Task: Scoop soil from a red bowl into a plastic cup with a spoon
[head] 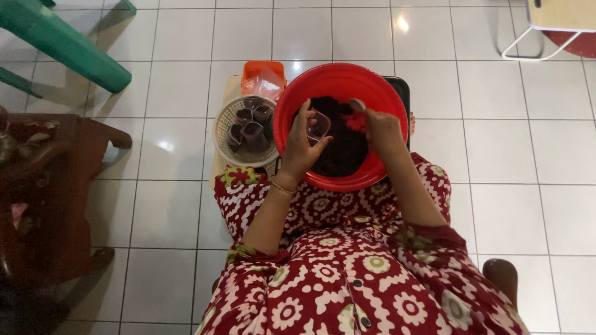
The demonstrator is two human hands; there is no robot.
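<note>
While the left hand (300,147) tilts a small clear plastic cup (318,124) over the red bowl (292,99), its fingers curled loosely round the cup's side, the right hand (380,128) is closed on a spoon (357,105) whose tip sits just above the dark crumbly stuff (341,152) in the bowl, so this looks like mid-scoop to me. The cup in hand looks pretty much empty, I can't make out any dark fill in it, though it's small and see-through so don't quote me. The bowl rests on the person's lap, over a dark tray (402,87) that peeks out at its far right edge, and it's got a big heap in it, so going by that I'd say plenty is left to portion out. Just beside the bowl's left edge sits a white basket (225,133) with a handful of cups (248,127) already standing in it, dark inside, so those look filled and done. The basket has room near its rim, I think. Past the basket, at the far end, there's an orange container (251,68) with a clear bag or wrap (266,82) in it; can't tell what that holds. My guess: a few cups down, this one barely started, lots of mix to go.
</note>
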